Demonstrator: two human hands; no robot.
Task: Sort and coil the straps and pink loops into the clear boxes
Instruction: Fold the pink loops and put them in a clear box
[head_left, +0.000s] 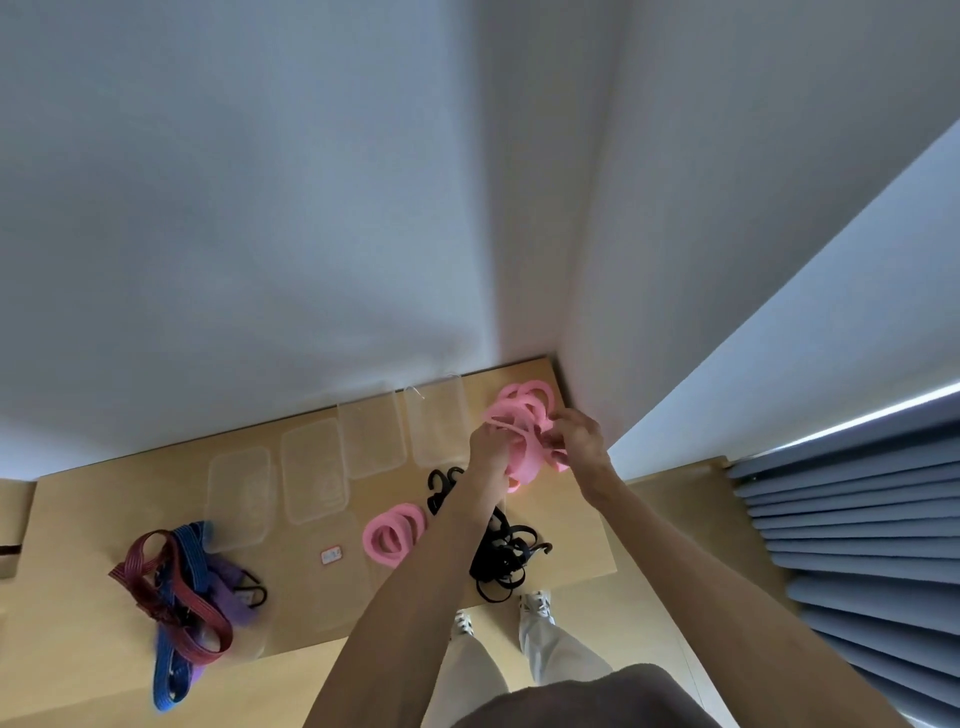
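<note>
While both arms reach fwd, left hand (488, 448) & right hand (579, 434) grip pink loops (524, 415)

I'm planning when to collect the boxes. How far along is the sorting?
Early. Done: one neat stack of pink loops lies on the table, apparently not boxed. In hand: the left hand and right hand both grip a tangle of pink loops. Left: the clear boxes look empty, and the coloured straps and black straps remain in uncoiled heaps.

left arm (415, 587) hides part of black straps (506, 558) | small label (331, 555) unreadable | blue strap (171, 675) overhangs bench (291, 597) near edge
</note>
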